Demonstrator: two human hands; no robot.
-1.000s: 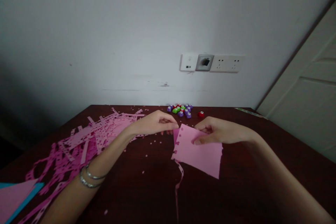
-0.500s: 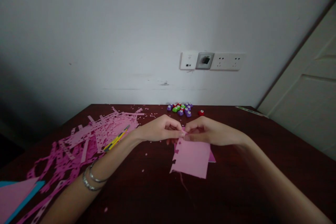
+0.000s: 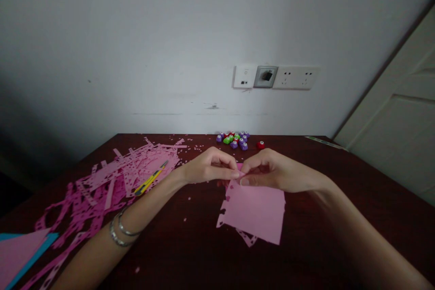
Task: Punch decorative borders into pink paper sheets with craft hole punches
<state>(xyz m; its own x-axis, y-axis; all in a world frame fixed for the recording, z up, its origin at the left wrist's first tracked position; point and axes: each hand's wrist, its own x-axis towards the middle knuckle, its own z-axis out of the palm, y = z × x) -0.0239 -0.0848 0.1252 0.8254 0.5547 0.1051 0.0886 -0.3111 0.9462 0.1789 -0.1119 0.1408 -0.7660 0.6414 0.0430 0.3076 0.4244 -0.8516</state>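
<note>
Both hands meet above the middle of the table on a sheet of pink paper, which hangs tilted with small shaped holes along its left edge. My left hand pinches the upper left corner between thumb and fingers. Close beside it, my right hand grips the top edge, thumb in front. Below the sheet's lower edge a punched pink strip pokes out. More pink paper shows behind the fingertips, mostly hidden.
Punched pink strips heap on the left, with a yellow utility knife on them. Several small craft punches stand by the wall, one red punch apart. Pink and blue sheets lie at the near left.
The pink sheet has swung, its lower right corner moving right and down. A punched strip now shows beneath it. My right hand has shifted slightly right.
</note>
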